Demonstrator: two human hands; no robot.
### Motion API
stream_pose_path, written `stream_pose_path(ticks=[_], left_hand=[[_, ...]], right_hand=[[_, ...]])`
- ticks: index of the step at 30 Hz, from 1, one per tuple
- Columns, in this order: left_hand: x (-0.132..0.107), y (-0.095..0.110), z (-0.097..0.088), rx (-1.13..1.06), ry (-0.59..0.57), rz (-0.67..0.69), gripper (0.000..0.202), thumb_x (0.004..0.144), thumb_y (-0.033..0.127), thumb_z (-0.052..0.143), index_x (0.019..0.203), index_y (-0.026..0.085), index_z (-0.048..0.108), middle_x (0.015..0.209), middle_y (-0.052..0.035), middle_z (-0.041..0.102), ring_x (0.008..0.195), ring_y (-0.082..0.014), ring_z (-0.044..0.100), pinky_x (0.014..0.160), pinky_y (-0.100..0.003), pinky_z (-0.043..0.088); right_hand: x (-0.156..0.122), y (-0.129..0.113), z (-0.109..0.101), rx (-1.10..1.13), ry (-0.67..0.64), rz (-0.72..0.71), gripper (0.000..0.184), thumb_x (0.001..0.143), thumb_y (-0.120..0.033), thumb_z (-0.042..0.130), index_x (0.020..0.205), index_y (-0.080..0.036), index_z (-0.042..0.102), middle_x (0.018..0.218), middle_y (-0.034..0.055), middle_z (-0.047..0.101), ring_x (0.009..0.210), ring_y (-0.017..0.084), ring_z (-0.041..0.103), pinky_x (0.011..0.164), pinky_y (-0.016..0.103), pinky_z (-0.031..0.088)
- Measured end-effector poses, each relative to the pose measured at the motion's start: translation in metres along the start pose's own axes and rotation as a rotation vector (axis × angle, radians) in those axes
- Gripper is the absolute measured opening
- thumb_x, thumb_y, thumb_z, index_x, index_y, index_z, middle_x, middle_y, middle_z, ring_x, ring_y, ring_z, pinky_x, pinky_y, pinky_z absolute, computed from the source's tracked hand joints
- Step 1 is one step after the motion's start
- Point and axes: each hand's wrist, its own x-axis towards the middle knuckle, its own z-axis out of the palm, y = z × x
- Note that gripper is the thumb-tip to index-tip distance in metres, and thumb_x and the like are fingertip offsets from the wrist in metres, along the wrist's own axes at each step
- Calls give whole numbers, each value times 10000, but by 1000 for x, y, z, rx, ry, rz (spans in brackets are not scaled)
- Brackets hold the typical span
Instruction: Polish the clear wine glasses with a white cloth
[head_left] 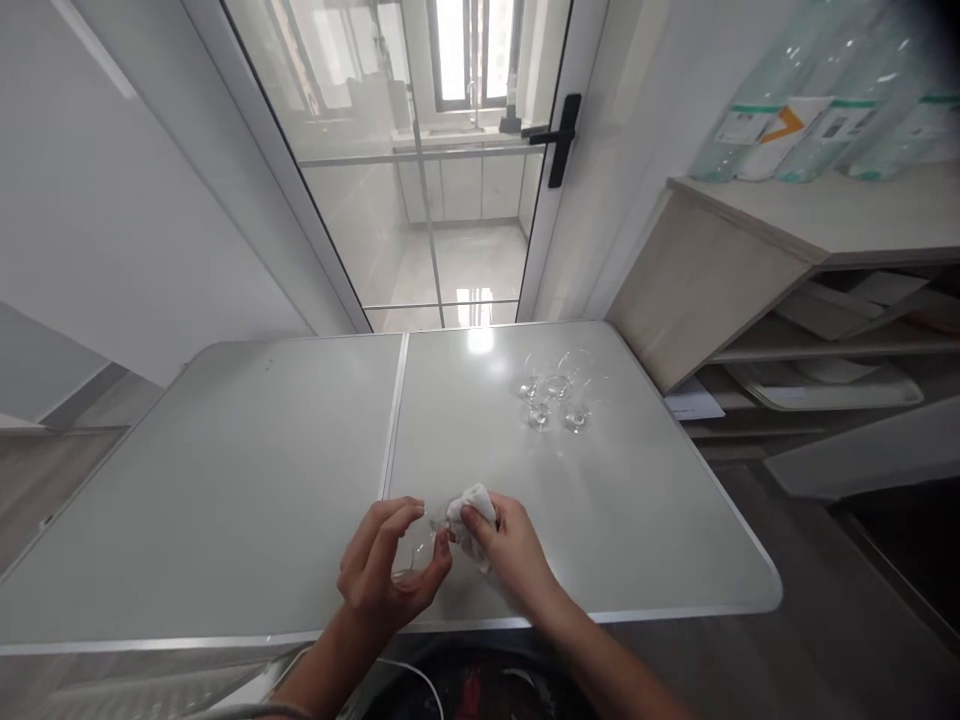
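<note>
My left hand (386, 560) curves around a small clear glass (421, 552), its fingers and thumb on either side of the bowl. The glass lies tilted just above the front part of the table, its narrow end toward my right hand (514, 548). That hand is closed on a crumpled white cloth (474, 500), which it presses around the narrow end of the glass. The cloth and fingers hide part of that end. Several more clear glasses (556, 388) stand grouped toward the back right of the table; their transparent outlines are hard to make out.
The light table (247, 480) has a metal edge and a seam across its middle. Behind it is a glass-paned door (480, 240) with a black handle (564, 140). A wooden shelf unit (739, 260) on the right bears several large clear bottles (799, 140).
</note>
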Motion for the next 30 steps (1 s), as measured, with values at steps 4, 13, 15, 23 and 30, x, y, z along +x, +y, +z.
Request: stream_pose_path(ticks=[4,13,15,23,30], left_hand=[[0,-3,-6,-38,14,-34,337,785,35,748,1085,145,641,917,-66,717,737,-145,664,672,-260,564],[-11,-2,-11,-140,-85,96,433,770,58,755,1165,169,617,951,-100,731,855,-208,723,729,-313,635],[-12,-4,-12,-88,-19,96,444,763,53,761,1170,166,624,966,-111,740,860,-217,735,738,-323,641],[-13,-21,-24,-72,99,84,419,742,33,768,1121,157,641,964,-107,754,866,-217,749,750,-319,642],[-10,-37,-31,-83,226,-30,360,772,32,726,1085,188,640,881,-50,735,814,-194,737,713,-311,625]], right_hand=[[1,-5,0,137,-75,12,490,893,-628,709,983,-150,767,910,78,724,843,215,627,808,325,483],[4,-1,15,122,-96,112,477,822,-590,795,811,-118,732,754,45,689,692,164,582,692,280,449],[4,-5,17,86,-54,78,523,852,-640,741,817,-119,735,773,52,699,713,173,595,701,284,458],[-11,-17,29,85,-35,175,607,824,-720,729,971,-130,749,862,64,716,792,192,625,700,276,471],[-20,-32,35,77,-52,114,565,811,-673,773,1007,-143,764,918,68,726,869,216,634,766,294,484]])
